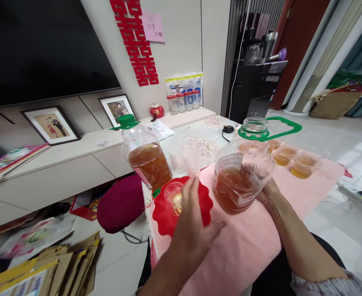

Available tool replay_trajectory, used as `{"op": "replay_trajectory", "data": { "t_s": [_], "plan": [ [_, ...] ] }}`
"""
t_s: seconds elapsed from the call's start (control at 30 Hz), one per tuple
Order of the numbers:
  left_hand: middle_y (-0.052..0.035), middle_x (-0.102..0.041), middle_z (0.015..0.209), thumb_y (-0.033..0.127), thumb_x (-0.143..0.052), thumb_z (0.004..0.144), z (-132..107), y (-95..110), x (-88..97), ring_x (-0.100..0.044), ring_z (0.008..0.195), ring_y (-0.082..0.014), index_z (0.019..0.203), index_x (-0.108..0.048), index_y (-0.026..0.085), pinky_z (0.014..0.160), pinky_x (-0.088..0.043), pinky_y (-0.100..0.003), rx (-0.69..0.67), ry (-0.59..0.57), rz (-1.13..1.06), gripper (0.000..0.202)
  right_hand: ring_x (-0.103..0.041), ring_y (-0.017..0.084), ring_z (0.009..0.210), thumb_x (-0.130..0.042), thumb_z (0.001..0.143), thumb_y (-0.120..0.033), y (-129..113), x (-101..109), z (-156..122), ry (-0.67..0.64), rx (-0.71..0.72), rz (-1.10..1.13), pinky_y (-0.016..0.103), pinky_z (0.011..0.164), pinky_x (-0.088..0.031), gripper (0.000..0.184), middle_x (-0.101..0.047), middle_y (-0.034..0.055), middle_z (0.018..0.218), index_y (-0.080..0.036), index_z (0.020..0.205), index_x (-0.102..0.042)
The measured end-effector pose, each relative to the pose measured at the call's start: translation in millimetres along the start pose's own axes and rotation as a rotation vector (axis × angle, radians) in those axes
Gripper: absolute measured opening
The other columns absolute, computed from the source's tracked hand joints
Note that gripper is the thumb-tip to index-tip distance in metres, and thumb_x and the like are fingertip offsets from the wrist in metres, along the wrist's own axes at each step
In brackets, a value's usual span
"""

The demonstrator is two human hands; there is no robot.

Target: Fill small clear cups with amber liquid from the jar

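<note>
A clear plastic jug (234,187), partly filled with amber liquid, stands uncapped on a pink cloth (239,250). My right hand (268,193) is wrapped round its far right side, and some of its fingers show through the plastic. Over a red scalloped plate (162,218), my left hand (196,222) is open, its thumb spread from the fingers. Its fingertips come close to stacked clear plastic cups (191,158); whether they touch is unclear. On the plate lies a clear cup or lid (173,191). A second jug (150,164) with a green cap (127,120) holds similar liquid.
Several small cups of amber liquid (302,166) stand at the cloth's right. A black tape-measure-like object (228,129) lies behind. Against the wall, a cabinet (76,154) bears jars (181,104) and framed photos (51,124). A maroon stool (122,203) is left of the table.
</note>
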State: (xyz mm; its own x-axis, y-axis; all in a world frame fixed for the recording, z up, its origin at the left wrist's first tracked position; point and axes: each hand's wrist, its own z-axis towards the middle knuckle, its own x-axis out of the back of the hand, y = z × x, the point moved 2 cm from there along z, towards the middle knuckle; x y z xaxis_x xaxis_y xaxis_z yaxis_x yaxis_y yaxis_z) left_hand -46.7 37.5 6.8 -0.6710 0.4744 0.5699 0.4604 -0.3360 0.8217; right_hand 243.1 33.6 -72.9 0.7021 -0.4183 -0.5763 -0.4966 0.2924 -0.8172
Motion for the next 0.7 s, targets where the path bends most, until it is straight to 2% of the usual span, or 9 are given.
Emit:
{"op": "replay_trajectory", "data": {
  "t_s": [0.07,0.13,0.23,0.3,0.37,0.43,0.53,0.7],
  "plan": [
    [-0.0152,0.002,0.176,0.035,-0.086,0.073,6,15,-26.8,-0.009,0.167,-0.0278,0.168,-0.004,0.014,0.139,-0.021,-0.046,0.146,-0.039,-0.146,0.127,-0.072,0.02,0.099,-0.069,0.105,-0.043,0,-1,-2,-0.014,-0.017,0.001,0.04,0.09,-0.062,0.03,-0.072,0.0071,0.113,-0.015,0.114,-0.071],
    [-0.0163,0.001,0.176,0.026,-0.092,0.063,16,26,-48.6,-0.005,0.167,-0.0266,0.167,0.001,0.013,0.14,-0.014,-0.042,0.23,-0.002,-0.25,0.14,-0.072,0.021,0.101,-0.068,0.105,-0.047,1,-1,-5,-0.028,-0.026,0.002,0.042,0.093,-0.061,0.033,-0.073,0.0076,0.114,-0.015,0.115,-0.071],
    [-0.0225,-0.003,0.175,0.025,-0.095,0.058,32,34,-70.6,-0.005,0.167,-0.0291,0.164,0.0,0.006,0.14,-0.013,-0.041,0.207,0.113,-0.289,0.144,-0.071,0.022,0.104,-0.067,0.105,-0.051,1,2,-8,-0.063,-0.035,-0.002,0.044,0.095,-0.06,0.038,-0.072,0.0087,0.117,-0.016,0.117,-0.071],
    [-0.0254,-0.003,0.173,0.027,-0.097,0.053,42,33,-82.0,-0.004,0.167,-0.0298,0.162,0.002,0.003,0.141,-0.012,-0.042,0.195,0.145,-0.27,0.149,-0.071,0.023,0.106,-0.071,0.101,-0.054,0,4,-10,-0.094,-0.04,-0.007,0.046,0.097,-0.06,0.041,-0.073,0.0093,0.118,-0.016,0.117,-0.071],
    [-0.0252,-0.002,0.173,0.031,-0.097,0.051,49,29,-92.6,-0.005,0.167,-0.0295,0.161,0.006,0.004,0.141,-0.013,-0.043,0.177,0.156,-0.275,0.153,-0.072,0.025,0.109,-0.083,0.088,-0.057,-2,6,-12,-0.127,-0.048,-0.017,0.047,0.098,-0.06,0.049,-0.075,0.0097,0.117,-0.018,0.116,-0.073],
    [-0.0236,-0.003,0.173,0.033,-0.096,0.051,54,23,-102.3,-0.008,0.166,-0.0299,0.16,0.007,0.008,0.14,-0.015,-0.046,0.143,0.177,-0.288,0.153,-0.072,0.03,0.111,-0.095,0.068,-0.058,-6,8,-14,-0.159,-0.063,-0.03,0.048,0.099,-0.06,0.062,-0.077,0.0094,0.114,-0.02,0.113,-0.075],
    [-0.0231,-0.008,0.173,0.033,-0.095,0.05,58,14,-112.7,-0.011,0.165,-0.0319,0.16,0.004,0.01,0.139,-0.016,-0.05,0.089,0.224,-0.298,0.149,-0.072,0.035,0.116,-0.104,0.045,-0.058,-11,9,-20,-0.212,-0.097,-0.056,0.048,0.1,-0.06,0.08,-0.078,0.0088,0.113,-0.025,0.112,-0.076],
    [-0.0253,-0.016,0.169,0.034,-0.093,0.05,61,8,-118.1,-0.017,0.163,-0.0336,0.157,-0.005,0.009,0.138,-0.018,-0.052,0.049,0.254,-0.365,0.14,-0.071,0.037,0.116,-0.108,0.032,-0.041,-15,12,-28,-0.278,-0.124,-0.133,0.048,0.099,-0.06,0.088,-0.079,0.0091,0.108,-0.025,0.113,-0.077]
  ]
}}
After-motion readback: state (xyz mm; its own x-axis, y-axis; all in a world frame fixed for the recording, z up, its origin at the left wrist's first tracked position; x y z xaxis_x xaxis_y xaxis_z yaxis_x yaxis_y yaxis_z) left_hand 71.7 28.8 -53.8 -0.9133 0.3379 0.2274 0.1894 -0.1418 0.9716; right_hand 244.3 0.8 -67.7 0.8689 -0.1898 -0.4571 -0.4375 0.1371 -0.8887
